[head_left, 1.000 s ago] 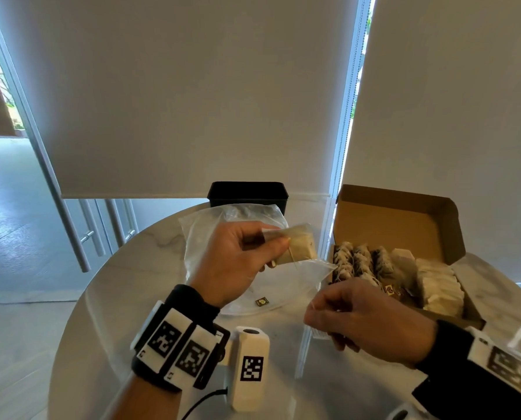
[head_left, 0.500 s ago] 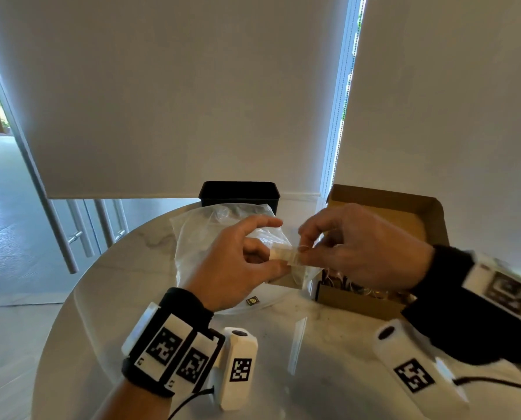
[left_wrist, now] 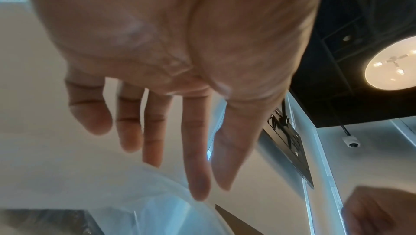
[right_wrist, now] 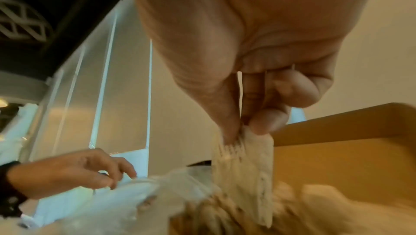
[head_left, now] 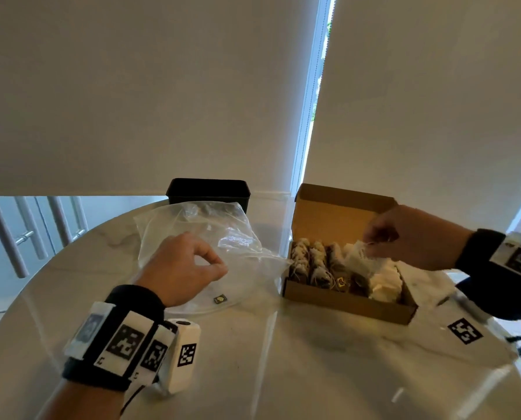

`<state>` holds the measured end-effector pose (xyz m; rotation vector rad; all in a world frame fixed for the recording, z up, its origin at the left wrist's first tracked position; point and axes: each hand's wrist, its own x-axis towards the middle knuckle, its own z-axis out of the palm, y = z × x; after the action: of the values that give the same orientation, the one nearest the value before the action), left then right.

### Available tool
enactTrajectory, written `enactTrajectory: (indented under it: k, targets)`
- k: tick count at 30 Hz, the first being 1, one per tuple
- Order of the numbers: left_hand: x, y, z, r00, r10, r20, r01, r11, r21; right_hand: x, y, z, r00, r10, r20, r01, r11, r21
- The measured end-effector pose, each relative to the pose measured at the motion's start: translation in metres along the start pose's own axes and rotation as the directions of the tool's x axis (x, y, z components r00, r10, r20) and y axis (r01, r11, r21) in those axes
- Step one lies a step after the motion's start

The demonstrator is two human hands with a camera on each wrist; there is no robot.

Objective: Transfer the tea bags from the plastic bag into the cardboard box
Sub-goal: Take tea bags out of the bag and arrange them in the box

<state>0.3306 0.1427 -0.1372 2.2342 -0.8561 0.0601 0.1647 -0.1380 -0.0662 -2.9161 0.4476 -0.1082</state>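
A clear plastic bag point(head_left: 192, 234) lies crumpled on the round marble table point(head_left: 283, 365), left of the open cardboard box point(head_left: 344, 303). Rows of tea bags point(head_left: 316, 265) stand in the box. My right hand point(head_left: 371, 242) pinches one white tea bag point(head_left: 359, 260) by its top edge, its lower end among the packed ones. The right wrist view shows thumb and fingers point(right_wrist: 265, 125) clamped on that tea bag point(right_wrist: 243, 158) above the box point(right_wrist: 337, 160). My left hand point(head_left: 219, 265) hovers over the plastic bag point(left_wrist: 135, 208) with relaxed fingers point(left_wrist: 198, 167), holding nothing.
A black container point(head_left: 209, 192) stands behind the plastic bag at the table's far edge. A small yellow tag point(head_left: 219, 299) lies by the bag's near side. The box lid point(head_left: 338, 213) stands upright at the back. Window blinds hang behind the table.
The tea bag passed from my left hand to my right, which carried it right and down into the box. My left hand let go and sank over the plastic bag.
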Motion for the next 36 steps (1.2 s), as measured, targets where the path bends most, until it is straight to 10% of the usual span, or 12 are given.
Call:
enactTrajectory:
  k: [11,36]
  targets:
    - [0.003,-0.008,0.000,0.983,-0.033,0.180,0.017,0.996,0.085,-0.002,0.037,0.033,0.963,0.185,0.196,-0.136,0.962,-0.238]
    - [-0.006,-0.015,-0.021,0.995,0.098,-0.010,-0.098,0.995,0.012,0.016,0.026,0.043,0.896,0.054,0.441,0.168,0.879,-0.447]
